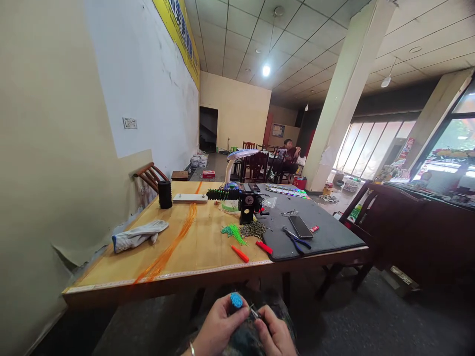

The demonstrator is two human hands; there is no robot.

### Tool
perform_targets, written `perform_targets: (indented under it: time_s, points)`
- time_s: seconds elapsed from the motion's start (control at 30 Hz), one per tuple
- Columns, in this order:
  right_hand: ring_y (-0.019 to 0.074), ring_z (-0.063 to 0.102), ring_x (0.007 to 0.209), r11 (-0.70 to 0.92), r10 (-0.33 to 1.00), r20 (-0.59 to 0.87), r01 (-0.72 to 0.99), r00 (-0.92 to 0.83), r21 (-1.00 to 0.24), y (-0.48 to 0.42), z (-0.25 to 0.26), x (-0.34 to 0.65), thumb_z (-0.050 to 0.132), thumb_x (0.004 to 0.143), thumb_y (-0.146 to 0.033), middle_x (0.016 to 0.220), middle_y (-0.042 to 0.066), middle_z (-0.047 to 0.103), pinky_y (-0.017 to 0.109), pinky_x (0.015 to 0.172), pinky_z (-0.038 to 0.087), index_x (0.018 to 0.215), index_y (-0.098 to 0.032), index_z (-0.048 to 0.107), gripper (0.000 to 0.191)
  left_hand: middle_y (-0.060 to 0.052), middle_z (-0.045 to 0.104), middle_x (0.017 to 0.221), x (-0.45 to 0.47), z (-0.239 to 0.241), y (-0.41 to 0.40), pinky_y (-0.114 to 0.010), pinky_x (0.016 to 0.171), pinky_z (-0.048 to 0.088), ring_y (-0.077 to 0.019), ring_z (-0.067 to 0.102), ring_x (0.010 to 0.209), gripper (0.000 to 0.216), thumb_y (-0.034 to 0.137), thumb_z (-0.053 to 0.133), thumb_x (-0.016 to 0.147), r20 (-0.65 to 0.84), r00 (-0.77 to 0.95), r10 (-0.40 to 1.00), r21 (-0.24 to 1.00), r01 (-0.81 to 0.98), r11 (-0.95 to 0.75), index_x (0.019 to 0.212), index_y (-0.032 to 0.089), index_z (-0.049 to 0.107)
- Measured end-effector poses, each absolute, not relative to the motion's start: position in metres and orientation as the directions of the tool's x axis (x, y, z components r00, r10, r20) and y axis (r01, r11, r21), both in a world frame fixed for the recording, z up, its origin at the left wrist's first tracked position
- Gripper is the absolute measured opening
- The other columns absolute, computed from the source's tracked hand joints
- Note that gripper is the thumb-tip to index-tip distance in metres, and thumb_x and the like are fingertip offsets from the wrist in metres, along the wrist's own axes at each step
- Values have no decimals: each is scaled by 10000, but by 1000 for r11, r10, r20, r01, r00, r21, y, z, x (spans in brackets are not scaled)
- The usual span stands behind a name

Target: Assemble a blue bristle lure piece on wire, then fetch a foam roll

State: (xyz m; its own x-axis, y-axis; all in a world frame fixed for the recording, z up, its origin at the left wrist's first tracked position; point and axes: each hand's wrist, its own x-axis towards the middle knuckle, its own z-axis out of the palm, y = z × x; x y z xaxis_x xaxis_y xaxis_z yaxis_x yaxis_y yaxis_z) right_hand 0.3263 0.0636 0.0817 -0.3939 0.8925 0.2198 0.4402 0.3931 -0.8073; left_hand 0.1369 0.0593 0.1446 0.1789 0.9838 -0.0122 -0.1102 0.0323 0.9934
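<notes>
My left hand (221, 324), low in the view in front of the table edge, is closed around a small dark bundle with a bright blue, knobbly end (236, 299). Just right of it, my right hand (273, 330) pinches a slim, pointed metal tool (254, 312). Its tip meets something thin at my left fingertips, too small to make out. Both hands are over my lap. Nearest on the tabletop lie two red-handled tools (239, 254), a bunch of bright green strands (237, 235) and a heap of small metallic bits (254, 229).
On the wooden table (122, 267) are a white glove (140, 235), orange strands (178, 238) and a black cranked device (247, 207). Blue-handled pliers (297, 241) and a phone (300, 227) rest on the dark mat (334, 236). A person (288, 151) sits far back.
</notes>
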Motion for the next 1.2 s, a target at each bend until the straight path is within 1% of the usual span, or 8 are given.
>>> perform_targets:
  time_s: [0.27, 0.43, 0.73, 0.87, 0.97, 1.03, 1.13, 1.2]
  points:
    - [108, 363, 565, 359, 902, 170, 470, -397, -806, 55, 99, 314, 270, 931, -665, 627, -38, 359, 242, 557, 233, 787, -196, 441, 520, -17, 593, 668, 137, 138, 59, -310, 717, 406, -177, 495, 702, 352, 470, 732, 651, -17, 186, 982, 994, -100, 36, 700, 140, 620]
    - [102, 340, 561, 339, 909, 173, 432, -379, -836, 55, 97, 313, 288, 919, -694, 619, -42, 342, 239, 553, 227, 766, -192, 441, 547, -4, 576, 641, 138, 142, 58, -295, 697, 409, -162, 484, 675, 334, 449, 747, 632, -20, 165, 986, 995, -94, 36, 666, 145, 614]
    - [78, 238, 518, 115, 971, 110, 11, -213, -993, 59, 72, 310, 479, 833, -758, 581, -67, 285, 223, 484, 183, 697, -198, 424, 579, -17, 593, 610, 139, 145, 60, -299, 673, 431, -172, 526, 645, 351, 481, 722, 657, 2, 182, 983, 999, -50, 7, 660, 143, 627]
    - [76, 218, 522, 53, 975, 59, -35, -212, -998, 59, 68, 312, 505, 826, -749, 591, -72, 265, 215, 479, 179, 685, -201, 403, 575, -8, 572, 577, 140, 149, 59, -286, 639, 423, -163, 512, 613, 348, 483, 717, 652, -3, 144, 990, 999, -31, 7, 627, 151, 618]
    - [91, 272, 537, 93, 985, 82, 70, -152, -993, 67, 72, 319, 457, 849, -746, 600, -62, 307, 213, 494, 234, 708, -200, 436, 564, -5, 561, 561, 140, 146, 62, -277, 615, 417, -158, 501, 596, 372, 505, 725, 644, -7, 115, 993, 999, -32, 11, 620, 150, 617]
    - [111, 357, 548, 151, 989, 144, 250, -46, -957, 80, 81, 327, 404, 874, -731, 600, -46, 378, 219, 517, 291, 726, -200, 472, 556, -4, 557, 558, 139, 140, 65, -269, 601, 412, -154, 496, 588, 388, 518, 736, 648, 1, 101, 995, 1000, -29, 2, 626, 148, 621]
    - [158, 539, 624, 115, 977, 206, 658, 62, -744, 113, 101, 344, 314, 945, -629, 660, -1, 564, 228, 591, 375, 818, -200, 556, 509, 1, 554, 566, 136, 131, 70, -254, 587, 403, -144, 489, 581, 416, 549, 734, 682, 28, 95, 995, 999, -30, -25, 646, 147, 633]
    - [190, 632, 703, 14, 974, 194, 823, 117, -568, 143, 115, 355, 309, 980, -528, 746, 32, 666, 238, 624, 393, 933, -203, 595, 436, 7, 546, 555, 135, 125, 74, -247, 575, 393, -137, 478, 569, 461, 599, 725, 688, 52, 66, 997, 998, -37, -49, 645, 149, 637]
